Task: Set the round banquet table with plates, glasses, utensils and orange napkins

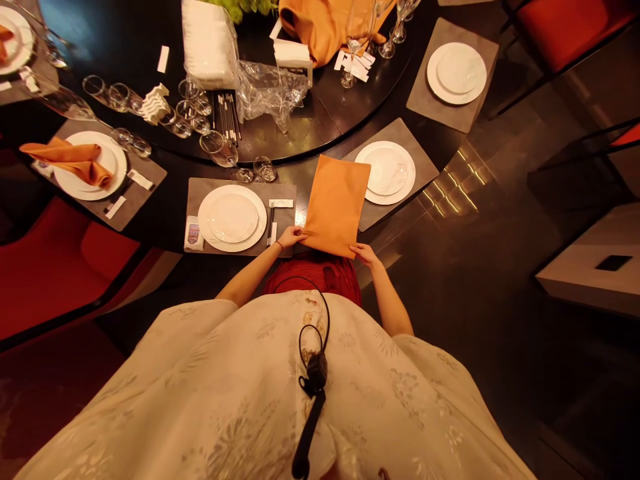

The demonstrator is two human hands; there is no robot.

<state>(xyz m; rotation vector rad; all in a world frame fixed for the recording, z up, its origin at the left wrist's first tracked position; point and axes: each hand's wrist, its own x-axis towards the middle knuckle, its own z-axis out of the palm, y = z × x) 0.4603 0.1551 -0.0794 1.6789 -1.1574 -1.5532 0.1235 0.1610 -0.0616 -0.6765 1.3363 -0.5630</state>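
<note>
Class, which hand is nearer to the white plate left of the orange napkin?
Left hand, at a corner of the orange napkin beside the white plate; the right hand is at the other corner, farther away.

Warm amber light, quite dim here, glowing on the orange napkin (336, 203), and there's golden glare streaking across the polished floor (450, 180)! Wide-angle distortion bends the black counter (305, 143) near the edges, corners sinking into deep shadow.
</note>
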